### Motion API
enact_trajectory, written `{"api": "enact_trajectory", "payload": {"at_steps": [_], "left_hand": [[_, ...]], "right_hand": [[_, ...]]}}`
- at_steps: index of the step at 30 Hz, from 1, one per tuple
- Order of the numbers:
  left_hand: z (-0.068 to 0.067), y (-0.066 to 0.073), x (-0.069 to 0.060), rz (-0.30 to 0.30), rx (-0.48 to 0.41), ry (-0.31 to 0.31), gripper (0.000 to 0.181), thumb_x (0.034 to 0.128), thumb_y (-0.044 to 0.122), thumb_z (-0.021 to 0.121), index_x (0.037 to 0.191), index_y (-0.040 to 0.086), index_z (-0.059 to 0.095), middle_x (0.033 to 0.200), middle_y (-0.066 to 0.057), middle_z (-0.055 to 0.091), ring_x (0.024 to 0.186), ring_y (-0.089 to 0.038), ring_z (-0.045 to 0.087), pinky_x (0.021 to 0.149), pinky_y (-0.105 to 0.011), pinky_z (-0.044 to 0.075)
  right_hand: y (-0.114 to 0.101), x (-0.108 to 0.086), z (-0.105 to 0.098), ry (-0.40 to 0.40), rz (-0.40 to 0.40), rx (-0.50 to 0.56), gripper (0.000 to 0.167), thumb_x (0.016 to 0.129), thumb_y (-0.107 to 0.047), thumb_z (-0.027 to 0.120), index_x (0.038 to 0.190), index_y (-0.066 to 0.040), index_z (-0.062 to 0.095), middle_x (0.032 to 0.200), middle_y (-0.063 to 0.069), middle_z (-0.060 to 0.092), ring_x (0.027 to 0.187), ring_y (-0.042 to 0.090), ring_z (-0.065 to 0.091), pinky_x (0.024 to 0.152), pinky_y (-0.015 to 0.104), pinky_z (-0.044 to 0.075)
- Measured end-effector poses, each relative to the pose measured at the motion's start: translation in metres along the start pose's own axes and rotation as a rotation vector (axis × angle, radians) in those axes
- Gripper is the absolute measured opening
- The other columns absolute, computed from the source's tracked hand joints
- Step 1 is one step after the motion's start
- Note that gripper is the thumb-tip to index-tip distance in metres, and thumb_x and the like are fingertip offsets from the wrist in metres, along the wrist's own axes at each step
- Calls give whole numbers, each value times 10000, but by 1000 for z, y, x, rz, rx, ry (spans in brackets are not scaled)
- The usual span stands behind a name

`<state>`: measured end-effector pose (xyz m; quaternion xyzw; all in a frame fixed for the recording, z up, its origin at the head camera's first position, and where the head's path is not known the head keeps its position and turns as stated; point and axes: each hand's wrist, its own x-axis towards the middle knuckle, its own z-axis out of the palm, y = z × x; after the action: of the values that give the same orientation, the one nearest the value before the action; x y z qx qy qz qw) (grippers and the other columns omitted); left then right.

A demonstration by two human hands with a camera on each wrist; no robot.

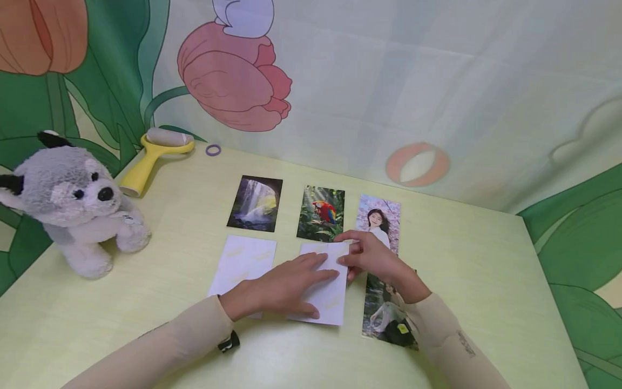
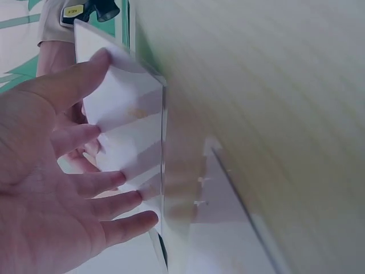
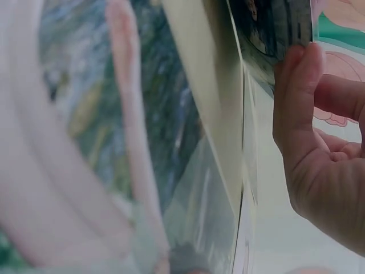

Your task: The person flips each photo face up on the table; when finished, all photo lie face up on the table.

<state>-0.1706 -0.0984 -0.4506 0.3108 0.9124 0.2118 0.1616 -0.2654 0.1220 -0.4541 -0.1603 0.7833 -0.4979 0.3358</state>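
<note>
A photo card, white back up, lies under my left hand. The left fingers are spread, their tips touching the back. With thumb and fingers, my right hand pinches the card's right edge. In the left wrist view the card stands tilted off the table. Part of its dark printed face shows in the right wrist view. Left of it lies another face-down card, partly under the left wrist. Behind are a waterfall photo and a parrot photo.
To the right lie a blossom portrait and a photo of a seated person, partly hidden by the right arm. A plush husky, yellow-handled lint roller and purple ring are at the left. A patterned curtain hangs behind.
</note>
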Motion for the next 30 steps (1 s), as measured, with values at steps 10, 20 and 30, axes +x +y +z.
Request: {"api": "enact_trajectory", "payload": {"at_steps": [10,20,30], "left_hand": [[1,6,-3,72,-46,68,889,792,495,802,1543,249,396,1639,-220,220,1521,-367,233,1206,-482,285],[11,15,1,66,-57,110,1240,674,504,893,1608,364,90,1672,-196,42,1540,-372,145,1129,-514,396],[17,18,5,126,-49,272,1009,790,319,847,1586,343,227,1670,-171,59,1508,-376,213,1028,-505,488]], "right_hand": [[-3,-7,-4,40,13,65,473,932,-2,643,1379,23,493,615,25,551,536,165,654,592,324,594],[-13,-8,-3,158,27,180,464,914,-2,653,1351,30,502,691,21,641,644,157,674,672,328,602],[-21,-11,-4,240,-23,291,470,919,-11,618,1351,43,441,833,-8,718,692,159,710,719,318,591]]}}
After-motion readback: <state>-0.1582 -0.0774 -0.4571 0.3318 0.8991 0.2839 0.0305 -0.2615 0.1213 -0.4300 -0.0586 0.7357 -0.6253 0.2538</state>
